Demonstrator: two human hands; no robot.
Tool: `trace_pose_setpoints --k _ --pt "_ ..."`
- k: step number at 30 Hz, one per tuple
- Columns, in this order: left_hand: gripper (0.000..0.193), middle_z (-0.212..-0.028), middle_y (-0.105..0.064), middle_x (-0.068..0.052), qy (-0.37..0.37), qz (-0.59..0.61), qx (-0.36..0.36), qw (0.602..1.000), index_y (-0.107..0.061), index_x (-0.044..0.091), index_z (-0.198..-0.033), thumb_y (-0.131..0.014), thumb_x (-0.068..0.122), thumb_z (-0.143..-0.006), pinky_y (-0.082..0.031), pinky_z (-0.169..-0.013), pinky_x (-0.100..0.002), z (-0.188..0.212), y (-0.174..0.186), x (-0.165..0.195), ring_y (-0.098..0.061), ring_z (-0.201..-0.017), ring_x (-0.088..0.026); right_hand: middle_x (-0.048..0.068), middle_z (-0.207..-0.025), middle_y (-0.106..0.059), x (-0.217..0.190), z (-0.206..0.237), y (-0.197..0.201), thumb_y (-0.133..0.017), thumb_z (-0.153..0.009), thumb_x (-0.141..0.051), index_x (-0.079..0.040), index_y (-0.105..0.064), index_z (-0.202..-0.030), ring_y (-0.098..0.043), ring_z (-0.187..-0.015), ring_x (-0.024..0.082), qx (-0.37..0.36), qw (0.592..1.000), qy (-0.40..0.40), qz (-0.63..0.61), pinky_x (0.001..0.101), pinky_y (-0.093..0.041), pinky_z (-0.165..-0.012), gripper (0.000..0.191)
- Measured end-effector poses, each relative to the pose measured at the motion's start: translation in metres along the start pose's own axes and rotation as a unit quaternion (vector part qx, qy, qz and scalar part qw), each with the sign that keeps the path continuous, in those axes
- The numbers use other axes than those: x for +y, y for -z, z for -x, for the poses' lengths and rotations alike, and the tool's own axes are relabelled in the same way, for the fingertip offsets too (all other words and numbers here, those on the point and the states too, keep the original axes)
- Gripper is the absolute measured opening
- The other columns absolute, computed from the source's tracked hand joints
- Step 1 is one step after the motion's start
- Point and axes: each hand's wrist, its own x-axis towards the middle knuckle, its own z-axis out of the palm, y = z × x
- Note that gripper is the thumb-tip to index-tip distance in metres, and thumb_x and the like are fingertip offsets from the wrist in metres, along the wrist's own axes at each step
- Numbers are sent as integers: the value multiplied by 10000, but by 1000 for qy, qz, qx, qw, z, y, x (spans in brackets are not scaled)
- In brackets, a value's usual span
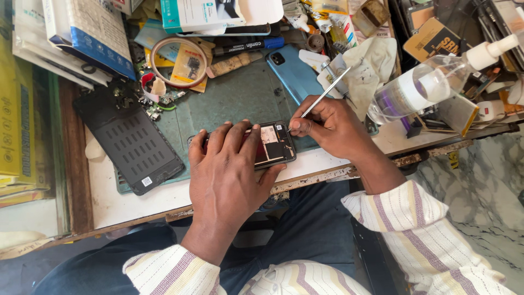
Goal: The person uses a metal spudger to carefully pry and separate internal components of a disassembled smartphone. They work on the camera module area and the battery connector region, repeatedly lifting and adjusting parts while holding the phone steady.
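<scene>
On mat: L hand (226, 169) pins opened phone (273, 145); R hand (327, 128) grips thin, prob. metal tool (326, 92).

cluttered white worktop (136, 205) with worn wooden edge, grey marble floor (480, 180), daylight
</scene>
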Motion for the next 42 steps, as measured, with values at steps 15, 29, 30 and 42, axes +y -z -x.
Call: trace_pose_setpoints --k 15,29,30,42 --pt "717 -1309 -633 -114 -11 3 4 1000 -667 55 -1280 -783 533 -758 -300 -1109 -555 2 2 -2 -516 -1299 -303 96 -952 -733 -31 20 -4 -706 -1022 -131 -12 -698 -1087 -719 -849 155 46 981 104 155 282 -612 -734 136" --pt "725 -1334 -620 -114 -16 11 11 1000 -663 58 -1293 -773 543 -766 -285 -1126 -558 4 1 -4 -498 -1315 -306 42 -761 -747 -69 1 -15 -751 -866 -240 -175 -786 -1001 -693 -756 217 -44 844 115 522 433 -431 -882 153" --pt "722 -1335 -620 -113 -15 10 11 1000 -663 59 -1293 -773 544 -769 -285 -1127 -558 5 1 -5 -496 -1316 -306 41 -784 -757 -70 -2 -14 -747 -849 -222 -184 -790 -998 -695 -757 214 -60 828 131 542 441 -433 -890 160" --pt "960 -1297 -623 -207 10 37 37 999 -543 -44 -1419 -811 582 -743 -320 -1144 -505 5 -3 -7 -523 -1297 -347 146 -749 -724 -84 -42 -20 -801 -748 -382 -161 -781 -940 -673 -816 363 -181 727 99 655 490 -517 -849 294"
